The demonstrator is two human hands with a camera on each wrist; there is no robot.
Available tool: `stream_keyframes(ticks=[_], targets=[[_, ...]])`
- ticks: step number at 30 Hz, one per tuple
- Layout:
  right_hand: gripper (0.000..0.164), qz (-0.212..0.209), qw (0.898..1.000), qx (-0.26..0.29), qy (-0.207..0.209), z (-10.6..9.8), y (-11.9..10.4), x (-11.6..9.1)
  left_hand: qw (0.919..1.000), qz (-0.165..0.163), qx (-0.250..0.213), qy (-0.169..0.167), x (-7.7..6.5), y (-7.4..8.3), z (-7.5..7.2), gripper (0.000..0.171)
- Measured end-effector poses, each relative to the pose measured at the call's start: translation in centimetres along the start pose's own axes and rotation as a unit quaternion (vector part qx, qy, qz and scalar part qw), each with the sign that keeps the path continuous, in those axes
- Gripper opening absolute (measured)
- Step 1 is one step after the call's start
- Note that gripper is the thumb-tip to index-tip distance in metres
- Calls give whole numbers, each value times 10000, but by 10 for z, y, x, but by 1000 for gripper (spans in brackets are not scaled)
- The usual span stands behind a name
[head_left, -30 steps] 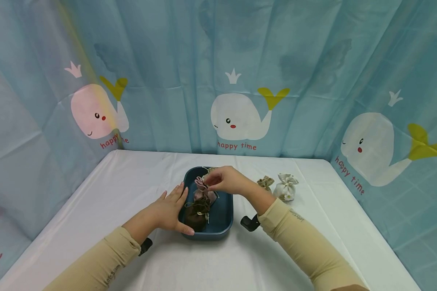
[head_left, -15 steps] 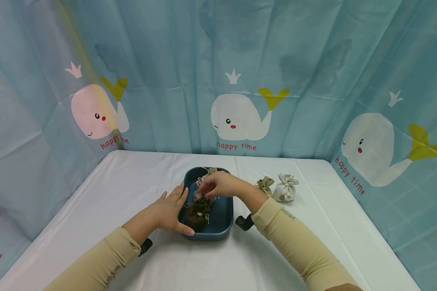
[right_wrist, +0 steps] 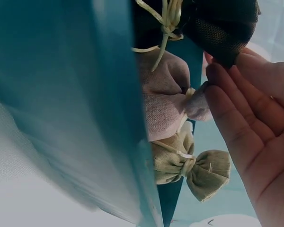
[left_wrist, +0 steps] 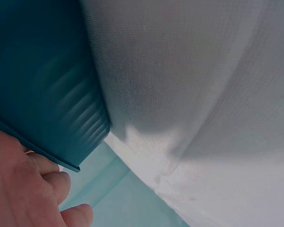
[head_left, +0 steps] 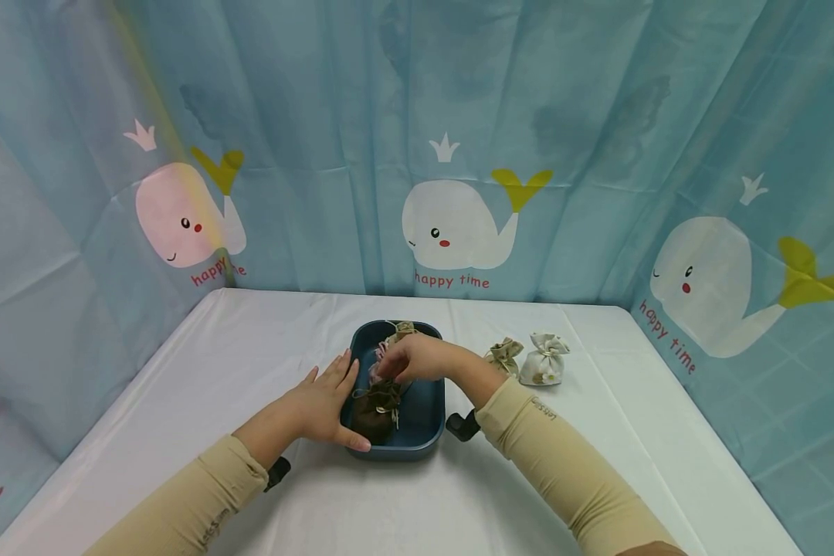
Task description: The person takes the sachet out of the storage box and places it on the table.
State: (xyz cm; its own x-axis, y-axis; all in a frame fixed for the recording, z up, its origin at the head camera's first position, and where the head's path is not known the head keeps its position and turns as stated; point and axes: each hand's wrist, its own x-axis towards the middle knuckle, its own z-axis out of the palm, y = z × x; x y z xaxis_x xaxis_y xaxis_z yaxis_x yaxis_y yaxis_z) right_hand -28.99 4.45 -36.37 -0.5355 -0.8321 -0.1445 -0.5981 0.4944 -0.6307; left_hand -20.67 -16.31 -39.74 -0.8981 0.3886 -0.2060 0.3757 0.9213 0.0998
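Observation:
A dark blue tub (head_left: 424, 421) stands on the white cloth with drawstring pouches in a row inside. Nearest is a dark brown pouch (head_left: 372, 425), then a dusty pink one (right_wrist: 163, 101), then an olive-beige one (right_wrist: 173, 161). With fingers spread, my left hand (head_left: 323, 401) rests along the tub's left rim, thumb at the near corner. My right hand (head_left: 420, 359) reaches in from the right; its thumb and fingertips pinch the gathered top of the brown pouch, as the right wrist view shows. In the head view this hand hides part of the pink pouch.
To the tub's right stand a tan pouch (head_left: 505, 355) and a white pouch (head_left: 545, 361) with a flower print. A light blue curtain (head_left: 361, 154) with whale prints hangs behind the table (head_left: 667, 432). A black wrist camera (head_left: 462, 426) sits under the right wrist.
My right hand has left the pink pouch's top and come nearer, down to the brown pouch's top. The left hand and the tub have stayed in place.

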Motion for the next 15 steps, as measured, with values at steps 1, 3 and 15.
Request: stream_keyframes(ticks=[1,3,15], targets=[[29,7,10000,18,-28,0,0,0,10000,3,0,5,0,0,0,134],[30,18,10000,14,-84,0,-1,0,10000,10,-11,6,0,-1,1,134],[43,-20,9981,-251,-562,-1,3,-2,10000,23,-30,57,1,-1,2,135]])
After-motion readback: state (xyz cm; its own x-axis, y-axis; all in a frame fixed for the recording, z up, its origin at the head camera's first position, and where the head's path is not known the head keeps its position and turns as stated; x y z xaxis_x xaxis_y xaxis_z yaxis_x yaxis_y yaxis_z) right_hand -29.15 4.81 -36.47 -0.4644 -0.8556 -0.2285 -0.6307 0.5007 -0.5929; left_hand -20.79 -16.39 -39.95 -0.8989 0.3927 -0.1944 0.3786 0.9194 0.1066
